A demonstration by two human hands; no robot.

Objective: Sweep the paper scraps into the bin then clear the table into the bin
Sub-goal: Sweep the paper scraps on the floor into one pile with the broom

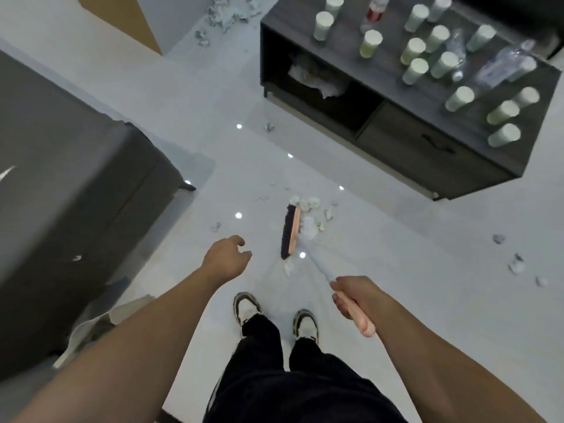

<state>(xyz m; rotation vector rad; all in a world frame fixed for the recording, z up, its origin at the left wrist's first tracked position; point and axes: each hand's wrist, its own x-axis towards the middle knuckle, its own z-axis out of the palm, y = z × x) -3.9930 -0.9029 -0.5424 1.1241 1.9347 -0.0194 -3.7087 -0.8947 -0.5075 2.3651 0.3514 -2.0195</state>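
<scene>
While the right grip [351,296] curls tight round the broom [291,232] handle beside the scraps [309,206] on the floor, the left grip [227,257] hangs loose, holding nothing.

crumpled paper scraps [309,215] beside broom head [290,235]

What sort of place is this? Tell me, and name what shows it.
Probably a home living room: a dark sofa stands on a glossy tiled floor opposite a low dark cabinet-style table covered in paper cups. The right hand holds a broom.
</scene>
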